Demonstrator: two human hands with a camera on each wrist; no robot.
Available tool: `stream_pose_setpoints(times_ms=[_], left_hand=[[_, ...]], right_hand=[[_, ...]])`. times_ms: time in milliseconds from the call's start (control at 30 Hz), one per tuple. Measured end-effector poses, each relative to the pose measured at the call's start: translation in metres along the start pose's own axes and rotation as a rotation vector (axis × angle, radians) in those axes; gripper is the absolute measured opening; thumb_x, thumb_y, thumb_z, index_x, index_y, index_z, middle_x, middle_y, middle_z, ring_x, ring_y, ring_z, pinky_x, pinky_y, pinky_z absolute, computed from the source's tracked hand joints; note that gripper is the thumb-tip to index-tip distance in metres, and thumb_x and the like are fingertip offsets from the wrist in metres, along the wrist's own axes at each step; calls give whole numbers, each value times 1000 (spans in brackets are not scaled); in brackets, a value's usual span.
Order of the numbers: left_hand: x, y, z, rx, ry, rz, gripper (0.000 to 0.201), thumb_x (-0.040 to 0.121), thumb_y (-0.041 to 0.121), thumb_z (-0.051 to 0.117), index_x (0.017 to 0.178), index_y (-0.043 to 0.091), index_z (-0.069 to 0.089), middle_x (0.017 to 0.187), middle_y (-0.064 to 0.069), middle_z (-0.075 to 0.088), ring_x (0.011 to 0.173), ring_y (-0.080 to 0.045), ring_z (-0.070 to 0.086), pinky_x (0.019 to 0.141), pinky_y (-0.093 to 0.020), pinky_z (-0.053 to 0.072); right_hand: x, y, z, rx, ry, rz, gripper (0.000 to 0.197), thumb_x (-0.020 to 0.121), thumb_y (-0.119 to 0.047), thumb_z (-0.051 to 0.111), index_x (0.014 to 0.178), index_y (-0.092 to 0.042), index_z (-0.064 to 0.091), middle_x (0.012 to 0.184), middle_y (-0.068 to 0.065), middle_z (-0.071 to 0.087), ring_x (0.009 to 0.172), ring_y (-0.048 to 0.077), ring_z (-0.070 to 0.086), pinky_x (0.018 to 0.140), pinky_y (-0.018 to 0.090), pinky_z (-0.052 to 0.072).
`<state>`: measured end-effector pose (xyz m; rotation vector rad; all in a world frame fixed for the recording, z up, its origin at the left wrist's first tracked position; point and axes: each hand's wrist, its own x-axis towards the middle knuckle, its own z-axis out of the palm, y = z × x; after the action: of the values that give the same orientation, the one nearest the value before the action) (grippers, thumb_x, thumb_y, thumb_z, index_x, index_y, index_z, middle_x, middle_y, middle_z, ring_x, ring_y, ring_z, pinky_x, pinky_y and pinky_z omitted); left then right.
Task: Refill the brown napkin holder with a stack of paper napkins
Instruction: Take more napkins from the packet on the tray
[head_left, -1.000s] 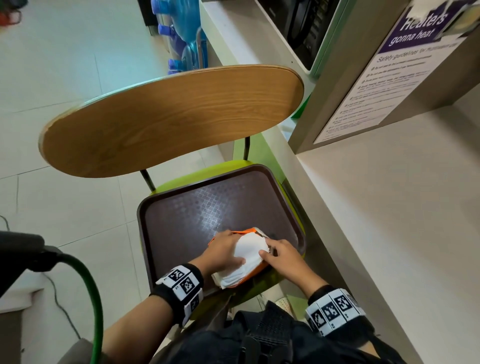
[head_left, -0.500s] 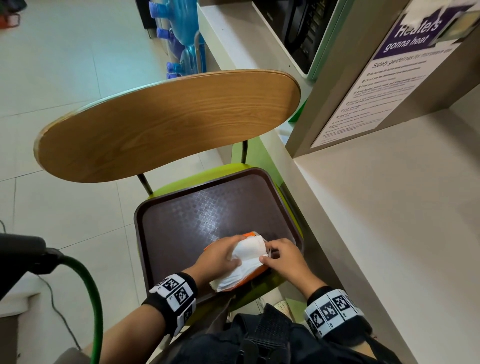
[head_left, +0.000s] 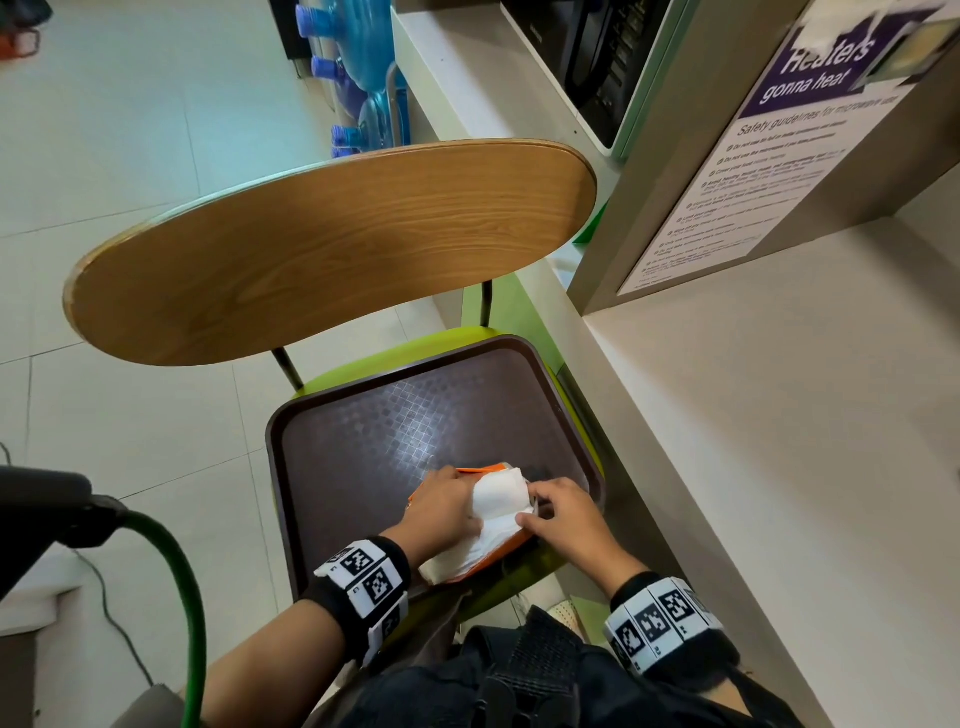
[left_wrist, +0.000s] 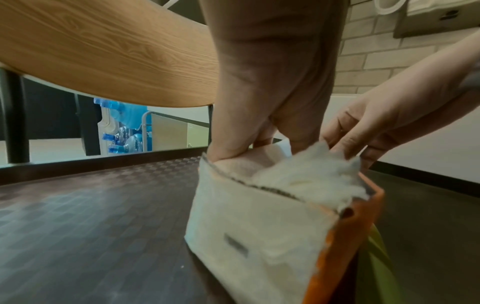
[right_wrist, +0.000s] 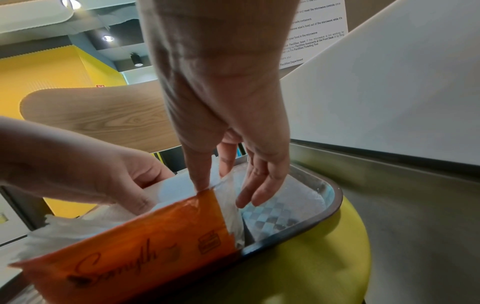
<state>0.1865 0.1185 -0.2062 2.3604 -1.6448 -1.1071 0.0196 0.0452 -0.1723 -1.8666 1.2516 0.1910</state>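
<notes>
An orange napkin packet (head_left: 493, 556) lies on the near right part of a brown tray (head_left: 363, 452). White paper napkins (head_left: 498, 493) bulge out of its open top. My left hand (head_left: 447, 506) reaches into the packet (left_wrist: 259, 236) and grips the napkins (left_wrist: 306, 176). My right hand (head_left: 561, 512) pinches the packet's wrapper edge (right_wrist: 215, 185) between thumb and forefinger, its other fingers hanging loose over the tray (right_wrist: 335, 197). No napkin holder is in view.
The tray sits on a green chair seat (head_left: 571, 561) with a wide wooden backrest (head_left: 332, 249) just beyond. A white counter (head_left: 779, 467) runs along the right, with a notice panel (head_left: 727, 182) and microwave (head_left: 597, 57). Water bottles (head_left: 358, 67) stand on the floor behind.
My left hand has pulled the napkins' far end further up out of the packet. My right hand stays on the packet's right edge.
</notes>
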Motion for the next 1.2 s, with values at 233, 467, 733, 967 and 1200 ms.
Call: stream_pose_setpoints(times_ms=[233, 467, 733, 967, 1200], left_hand=[[-5, 3, 0, -18, 71, 28, 46, 81, 20, 66, 126, 13, 60, 121, -8, 51, 113, -26, 44, 92, -31, 41], [-8, 4, -11, -100, -68, 106, 63, 74, 21, 63, 135, 23, 47, 117, -3, 66, 99, -23, 62, 79, -32, 52], [-8, -11, -25, -345, -147, 73, 52, 71, 18, 71, 120, 19, 53, 109, -1, 63, 96, -19, 60, 74, -26, 50], [-13, -9, -43, -417, -256, 117, 38, 65, 28, 57, 103, 27, 58, 99, 2, 63, 94, -19, 60, 69, -18, 44], [-34, -9, -80, -474, -220, 153, 53, 67, 37, 55, 118, 41, 44, 120, 3, 60, 113, -19, 59, 95, -30, 48]], right_hand=[[0, 0, 1, -2, 11, 1, 45, 86, -24, 67, 129, -16, 58, 125, 7, 54, 110, 22, 58, 94, 25, 45], [1, 0, 2, 10, 12, 9, 54, 84, -27, 70, 135, -16, 54, 127, 8, 52, 111, 21, 57, 100, 28, 45], [1, 0, 4, 23, -80, 5, 74, 76, -30, 77, 143, -20, 45, 130, 7, 45, 117, 23, 51, 105, 29, 38], [2, 2, 1, 75, -184, -4, 87, 72, -26, 82, 147, -22, 37, 133, 9, 40, 123, 26, 48, 113, 34, 34], [-10, -2, -21, 171, -379, -47, 97, 63, -54, 80, 144, -38, 28, 145, -1, 27, 136, 25, 35, 116, 45, 29]])
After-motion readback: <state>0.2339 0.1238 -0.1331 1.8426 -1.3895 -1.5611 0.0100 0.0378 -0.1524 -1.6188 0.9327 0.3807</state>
